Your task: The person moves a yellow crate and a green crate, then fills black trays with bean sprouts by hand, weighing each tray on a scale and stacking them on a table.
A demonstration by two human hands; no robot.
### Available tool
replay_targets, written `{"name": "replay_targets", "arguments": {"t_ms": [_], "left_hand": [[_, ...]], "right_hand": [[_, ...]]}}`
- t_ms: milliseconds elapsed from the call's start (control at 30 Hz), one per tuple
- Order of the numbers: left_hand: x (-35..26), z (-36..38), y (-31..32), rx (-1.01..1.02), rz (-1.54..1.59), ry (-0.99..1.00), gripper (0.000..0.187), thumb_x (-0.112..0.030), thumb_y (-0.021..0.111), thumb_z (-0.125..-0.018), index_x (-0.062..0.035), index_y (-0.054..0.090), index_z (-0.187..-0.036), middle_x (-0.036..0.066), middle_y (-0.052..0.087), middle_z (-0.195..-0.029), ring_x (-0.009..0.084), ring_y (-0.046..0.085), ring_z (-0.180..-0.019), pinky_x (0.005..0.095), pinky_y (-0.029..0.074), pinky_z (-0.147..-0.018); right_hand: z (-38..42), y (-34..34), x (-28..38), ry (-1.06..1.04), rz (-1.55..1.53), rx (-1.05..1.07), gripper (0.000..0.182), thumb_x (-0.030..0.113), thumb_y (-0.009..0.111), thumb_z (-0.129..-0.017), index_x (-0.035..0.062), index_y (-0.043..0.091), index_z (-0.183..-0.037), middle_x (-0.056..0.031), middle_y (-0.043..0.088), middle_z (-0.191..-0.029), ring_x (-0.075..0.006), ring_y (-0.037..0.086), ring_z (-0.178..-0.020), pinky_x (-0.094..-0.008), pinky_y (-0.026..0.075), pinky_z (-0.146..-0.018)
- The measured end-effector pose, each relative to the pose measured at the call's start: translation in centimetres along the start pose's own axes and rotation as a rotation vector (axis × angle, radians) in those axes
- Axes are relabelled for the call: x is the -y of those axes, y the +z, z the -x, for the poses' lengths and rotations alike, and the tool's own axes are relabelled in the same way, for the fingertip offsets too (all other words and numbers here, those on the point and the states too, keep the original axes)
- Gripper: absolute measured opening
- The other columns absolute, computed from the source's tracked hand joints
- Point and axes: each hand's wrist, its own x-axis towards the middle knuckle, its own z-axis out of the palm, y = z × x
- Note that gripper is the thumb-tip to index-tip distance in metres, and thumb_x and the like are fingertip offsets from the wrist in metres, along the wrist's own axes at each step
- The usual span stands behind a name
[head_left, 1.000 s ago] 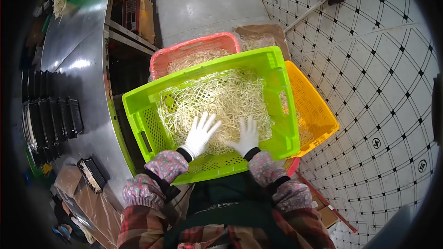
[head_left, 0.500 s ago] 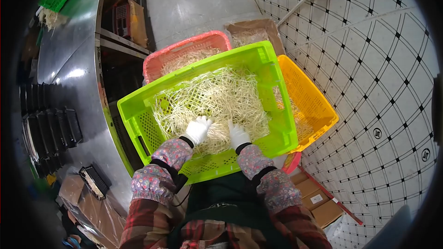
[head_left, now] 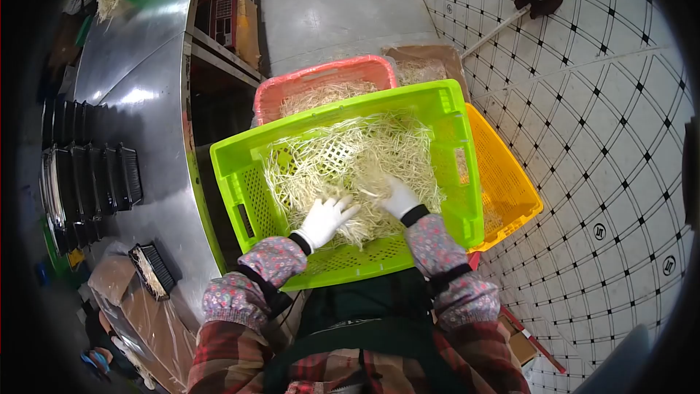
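Note:
A bright green plastic crate (head_left: pixel 467 204) stands tilted in front of me, with a loose layer of pale, thin bean sprouts (head_left: pixel 350 146) across its perforated floor. My left hand (head_left: pixel 326 220), in a white glove, rests over the near part of the sprouts with its fingers spread. To its right, my right hand (head_left: pixel 397 195), gloved too, has its fingers curled around some sprouts. Those strands are smeared by motion, and its fingertips are partly hidden among them.
Behind the crate sit a pink basket (head_left: pixel 264 95) and a cardboard box (head_left: pixel 456 66), both with sprouts. A yellow crate (head_left: pixel 521 182) is at its right. On the steel table (head_left: pixel 157 87) at left are stacked black trays (head_left: pixel 95 182) and one filled tray (head_left: pixel 151 271).
My left hand has gone from closed among the sprouts to spread fingers, slightly nearer me. My right hand has turned inward, with sprouts moving at its fingers. The whole view has shifted.

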Motion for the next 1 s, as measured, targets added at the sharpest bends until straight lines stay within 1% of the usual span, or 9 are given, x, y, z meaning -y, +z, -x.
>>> {"name": "replay_targets", "arguments": {"t_ms": [33, 100, 167, 267, 400, 600, 733, 900, 1000], "left_hand": [[-0.3, -0.2, -0.2, -0.070, -0.073, 0.003, 0.066, -0.008, 0.064, -0.068, -0.0159, 0.046, -0.131, 0.011, 0.043, -0.135, 0.0301, 0.042, -0.122, 0.0461, 0.037, -0.099], [-0.6, 0.9, -0.8, -0.066, -0.009, -0.123, 0.070, -0.008, 0.065, -0.068, -0.0150, 0.043, -0.134, 0.013, 0.037, -0.140, 0.0319, 0.037, -0.127, 0.0465, 0.032, -0.103], [-0.9, 2.5, -0.5, -0.054, 0.060, -0.248, 0.075, -0.007, 0.067, -0.067, -0.0140, 0.040, -0.137, 0.015, 0.031, -0.145, 0.0336, 0.031, -0.133, 0.0470, 0.027, -0.108], [-0.3, 5.7, 2.6, -0.315, 0.738, -0.634, 0.074, -0.001, 0.062, -0.074, -0.0046, 0.033, -0.141, 0.022, 0.031, -0.145, 0.0336, 0.032, -0.134, 0.0391, 0.027, -0.110], [-0.1, 6.1, 9.7, -0.462, 1.360, -0.874, 0.067, -0.002, 0.059, -0.082, 0.0017, 0.029, -0.142, 0.020, 0.039, -0.141, 0.0251, 0.035, -0.133, 0.0309, 0.026, -0.109], [-1.1, 6.2, 6.8, -0.380, 1.444, -0.922, 0.060, -0.003, 0.058, -0.086, -0.0011, 0.034, -0.140, 0.017, 0.045, -0.138, 0.0243, 0.044, -0.127, 0.0305, 0.033, -0.106], [-0.5, 9.7, 3.6, -0.440, 1.604, -0.857, 0.048, -0.002, 0.054, -0.089, 0.0003, 0.041, -0.135, 0.016, 0.048, -0.136, 0.0208, 0.046, -0.125, 0.0309, 0.036, -0.104], [-1.7, 12.9, 2.7, -0.607, 1.587, -0.833, 0.042, -0.002, 0.054, -0.089, 0.0013, 0.046, -0.131, 0.013, 0.056, -0.126, 0.0192, 0.053, -0.117, 0.0291, 0.040, -0.101], [-3.7, 13.8, 2.0, -0.669, 1.580, -0.818, 0.039, -0.003, 0.055, -0.090, 0.0010, 0.049, -0.128, 0.011, 0.060, -0.120, 0.0155, 0.055, -0.112, 0.0270, 0.043, -0.095]], "right_hand": [[-0.6, 0.7, 0.4, 0.039, -0.062, 0.175, 0.073, 0.022, 0.072, -0.069, 0.0048, 0.042, -0.134, -0.0233, 0.053, -0.125, -0.0349, 0.051, -0.115, -0.0385, 0.042, -0.098], [-1.5, 2.1, -0.2, 0.115, 0.362, 0.282, 0.088, 0.032, 0.076, -0.069, 0.0073, 0.032, -0.141, -0.0256, 0.041, -0.136, -0.0376, 0.041, -0.125, -0.0415, 0.036, -0.103], [-1.5, 1.3, 0.8, 0.105, 0.342, 0.226, 0.093, 0.037, 0.076, -0.068, 0.0079, 0.028, -0.143, -0.0262, 0.036, -0.139, -0.0390, 0.038, -0.128, -0.0427, 0.034, -0.104], [-2.1, 1.2, 1.5, 0.071, 0.325, 0.074, 0.101, 0.044, 0.077, -0.067, 0.0075, 0.023, -0.145, -0.0270, 0.033, -0.141, -0.0402, 0.033, -0.131, -0.0437, 0.031, -0.107], [-2.1, 5.0, 4.0, 0.030, 0.456, -0.036, 0.113, 0.051, 0.080, -0.060, 0.0000, 0.022, -0.142, -0.0256, 0.035, -0.139, -0.0384, 0.032, -0.131, -0.0434, 0.027, -0.108], [1.2, 10.6, 5.8, -0.065, 0.865, -0.112, 0.118, 0.041, 0.086, -0.051, 0.0009, 0.021, -0.141, -0.0220, 0.039, -0.135, -0.0366, 0.038, -0.124, -0.0429, 0.029, -0.106], [-0.4, 7.7, 2.6, -0.143, 0.593, -0.023, 0.100, 0.027, 0.081, -0.056, 0.0056, 0.030, -0.139, -0.0172, 0.052, -0.119, -0.0341, 0.047, -0.112, -0.0415, 0.038, -0.097], [0.1, 5.3, 3.7, -0.183, 0.806, -0.043, 0.107, 0.037, 0.082, -0.057, 0.0042, 0.025, -0.142, -0.0160, 0.043, -0.133, -0.0314, 0.040, -0.123, -0.0437, 0.029, -0.106], [0.6, 7.0, 6.8, 0.007, 1.030, -0.112, 0.125, 0.050, 0.084, -0.052, 0.0021, 0.014, -0.144, -0.0161, 0.034, -0.141, -0.0310, 0.034, -0.130, -0.0442, 0.022, -0.110]]}}
